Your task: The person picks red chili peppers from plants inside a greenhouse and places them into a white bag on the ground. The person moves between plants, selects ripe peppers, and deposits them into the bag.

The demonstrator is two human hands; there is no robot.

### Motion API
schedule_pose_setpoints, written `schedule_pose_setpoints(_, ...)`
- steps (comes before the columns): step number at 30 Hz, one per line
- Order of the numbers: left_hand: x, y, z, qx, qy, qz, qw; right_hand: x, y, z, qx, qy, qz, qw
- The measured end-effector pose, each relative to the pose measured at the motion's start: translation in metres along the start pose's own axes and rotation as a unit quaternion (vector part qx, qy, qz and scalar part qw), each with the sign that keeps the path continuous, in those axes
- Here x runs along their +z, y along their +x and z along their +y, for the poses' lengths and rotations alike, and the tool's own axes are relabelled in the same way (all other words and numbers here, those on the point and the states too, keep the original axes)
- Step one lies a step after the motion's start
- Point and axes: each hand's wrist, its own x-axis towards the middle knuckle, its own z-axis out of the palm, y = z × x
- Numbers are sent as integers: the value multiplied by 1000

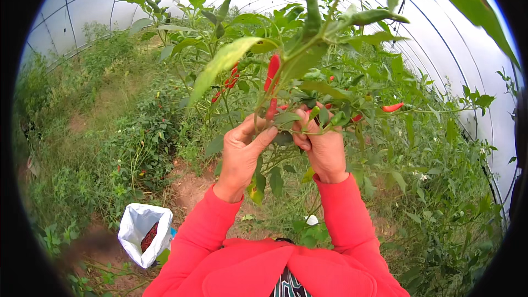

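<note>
A leafy chili pepper plant stands before me, with green chilies and red chilies on its stems. My left hand has its thumb and fingers at the lower end of a red chili pepper. Another red chili hangs just above it. My right hand is curled among the leaves, close by on the right. A small green chili lies in front of its fingers, and leaves partly hide what they touch. Further right, a red chili points sideways from a thin stem.
On the ground at lower left stands an open white bag with red chilies inside. Grass and more pepper plants grow on both sides. A curved plastic greenhouse cover on thin ribs encloses the area. Broad leaves hang close to the camera.
</note>
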Motion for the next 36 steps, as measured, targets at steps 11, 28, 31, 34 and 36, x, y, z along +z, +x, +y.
schedule_pose_setpoints(11,-11,13,-5,58,-29,63,996,12,-30,14,-115,-190,-63,973)
schedule_pose_setpoints(28,1,-4,-23,135,22,5,991,31,-21,-5,-56,-358,-41,931)
schedule_pose_setpoints(31,0,0,-22,138,44,23,989,29,-24,4,-162,-426,-49,889)
schedule_pose_setpoints(34,-6,5,-22,125,11,46,991,29,-36,21,-368,-483,-96,789)
schedule_pose_setpoints(36,-8,14,-12,110,1,52,993,29,-40,26,-406,-465,-136,775)
